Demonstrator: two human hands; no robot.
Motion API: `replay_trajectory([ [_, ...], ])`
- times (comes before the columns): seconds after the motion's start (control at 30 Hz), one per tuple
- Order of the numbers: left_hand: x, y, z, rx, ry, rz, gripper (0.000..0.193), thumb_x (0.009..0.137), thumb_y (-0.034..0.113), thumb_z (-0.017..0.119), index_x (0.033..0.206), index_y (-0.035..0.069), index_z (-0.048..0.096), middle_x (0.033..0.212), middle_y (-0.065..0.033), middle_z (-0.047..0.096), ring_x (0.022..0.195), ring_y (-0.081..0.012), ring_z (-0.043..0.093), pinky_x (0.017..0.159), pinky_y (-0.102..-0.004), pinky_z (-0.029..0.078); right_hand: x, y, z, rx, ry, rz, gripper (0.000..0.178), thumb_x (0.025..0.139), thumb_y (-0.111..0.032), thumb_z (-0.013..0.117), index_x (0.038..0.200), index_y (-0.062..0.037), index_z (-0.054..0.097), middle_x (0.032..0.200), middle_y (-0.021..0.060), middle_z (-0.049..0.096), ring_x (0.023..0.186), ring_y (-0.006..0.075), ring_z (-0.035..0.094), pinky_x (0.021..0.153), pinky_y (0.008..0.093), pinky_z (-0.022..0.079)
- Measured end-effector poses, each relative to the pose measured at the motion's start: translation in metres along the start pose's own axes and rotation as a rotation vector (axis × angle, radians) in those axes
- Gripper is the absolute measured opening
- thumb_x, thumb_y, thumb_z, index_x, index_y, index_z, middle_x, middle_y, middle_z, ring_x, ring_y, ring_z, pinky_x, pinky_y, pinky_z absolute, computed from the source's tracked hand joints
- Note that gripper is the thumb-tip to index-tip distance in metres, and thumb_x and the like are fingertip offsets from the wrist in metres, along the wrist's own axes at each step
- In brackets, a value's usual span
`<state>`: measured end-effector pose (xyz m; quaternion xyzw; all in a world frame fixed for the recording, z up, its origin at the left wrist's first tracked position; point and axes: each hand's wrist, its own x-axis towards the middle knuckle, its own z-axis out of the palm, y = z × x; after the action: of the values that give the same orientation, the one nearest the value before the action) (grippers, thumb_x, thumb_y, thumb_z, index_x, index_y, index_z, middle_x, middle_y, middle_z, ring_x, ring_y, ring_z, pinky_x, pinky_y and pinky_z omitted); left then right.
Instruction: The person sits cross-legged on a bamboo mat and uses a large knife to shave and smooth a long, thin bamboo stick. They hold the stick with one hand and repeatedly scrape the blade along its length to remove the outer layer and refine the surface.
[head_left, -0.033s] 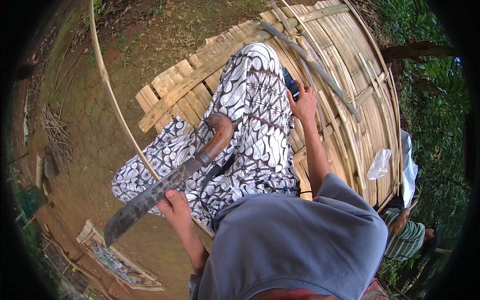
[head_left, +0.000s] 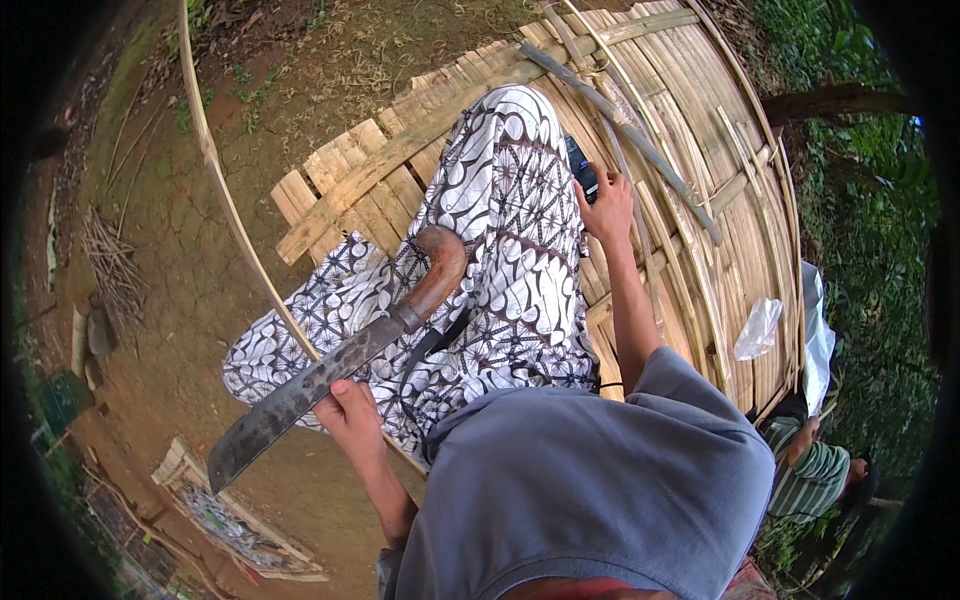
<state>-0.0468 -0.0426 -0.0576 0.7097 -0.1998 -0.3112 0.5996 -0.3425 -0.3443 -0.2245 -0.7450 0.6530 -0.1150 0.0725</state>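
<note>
A machete point(head_left: 330, 365) lies slantwise across my lap, its curved brown wooden handle on the patterned trousers and its dark blade pointing to the lower left. My left hand point(head_left: 352, 415) is closed at the blade, thumb on top; its other fingers are partly hidden underneath. A long thin bamboo strip point(head_left: 228, 200) runs down from the top left and passes under the blade beside that hand. By my right knee, my right hand point(head_left: 608, 210) grips the near end of a dark phone point(head_left: 577, 158), thumb and fingers around it, over the bamboo slats.
I sit on a bamboo slat platform point(head_left: 690, 120). A grey pole point(head_left: 640, 140) and several split strips lie on it, with a clear plastic bag point(head_left: 759, 330) at the right. Another person in a striped shirt point(head_left: 810, 480) is at the lower right. A wooden frame point(head_left: 235, 515) rests on the ground.
</note>
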Motion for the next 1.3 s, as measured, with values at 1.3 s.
replay_trajectory([
  [1.3, 0.004, 0.004, -0.019, 0.187, 0.006, -0.003, 0.031, 0.092, 0.024, 0.061, 0.075, -0.001, 0.055, 0.057, 0.0018, 0.043, 0.054, -0.0085, 0.036, 0.048, -0.0286, 0.030, -0.078, -0.244, -0.104, 0.487, -0.421, -1.180, 0.047, 0.082, -0.054, 0.060, 0.089, -0.0074, 0.060, 0.070, 0.0098, 0.062, 0.061, 0.0287, 0.062, 0.078, 0.0444, 0.039],
])
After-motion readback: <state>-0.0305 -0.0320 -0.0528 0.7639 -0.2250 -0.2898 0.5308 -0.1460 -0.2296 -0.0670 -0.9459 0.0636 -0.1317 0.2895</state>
